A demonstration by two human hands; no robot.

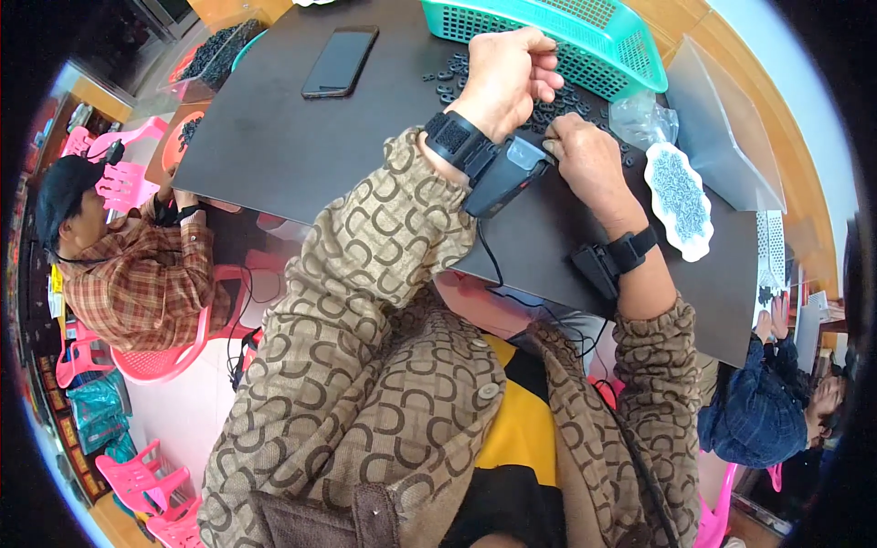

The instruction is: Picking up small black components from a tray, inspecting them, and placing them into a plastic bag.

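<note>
Small black rubber rings (548, 105) look light and slippery; my left hand (507, 78) pinches one by its rim, my right hand (585, 151) rests curled beside, its grip hidden.

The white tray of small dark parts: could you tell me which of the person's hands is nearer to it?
Right. The right hand lies just left of the white tray; the left hand is raised farther left.

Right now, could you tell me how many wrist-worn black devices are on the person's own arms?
2: one wrist device sits on the left arm, just behind the left hand, and the other wrist device on the right arm, below the right hand. None appears hidden.
</note>
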